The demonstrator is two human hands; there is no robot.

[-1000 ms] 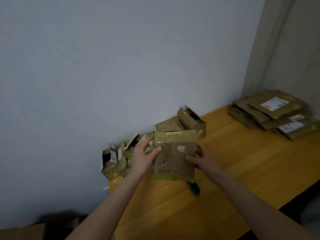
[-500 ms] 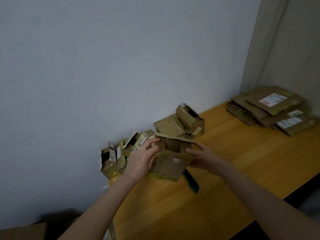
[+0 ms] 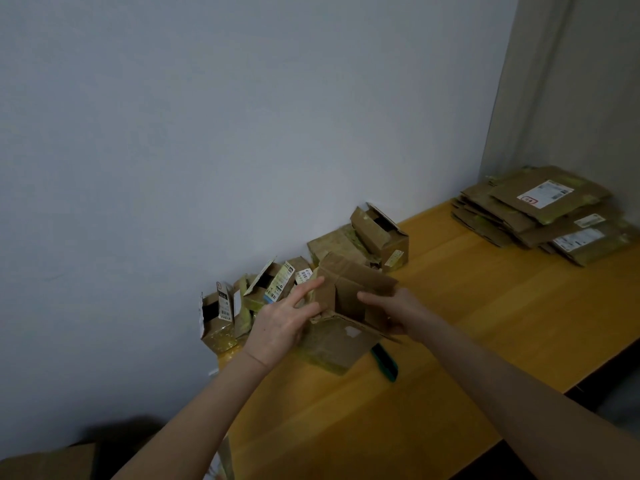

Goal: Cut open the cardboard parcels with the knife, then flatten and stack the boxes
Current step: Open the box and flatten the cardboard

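Box (image 3: 341,344) between left hand (image 3: 280,323), pressing, and right hand (image 3: 401,308), apparently gripping

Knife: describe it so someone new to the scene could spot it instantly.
Start at the long yellow-wood table along the wall. Toward its left end a person holds an opened box; the knife lies on the table just beneath its right side. It alone is teal among all the brown.

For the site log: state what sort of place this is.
Probably a plain room used for unpacking parcels: a wooden table against a bare wall, opened cardboard boxes along it, flattened boxes stacked at the far end.
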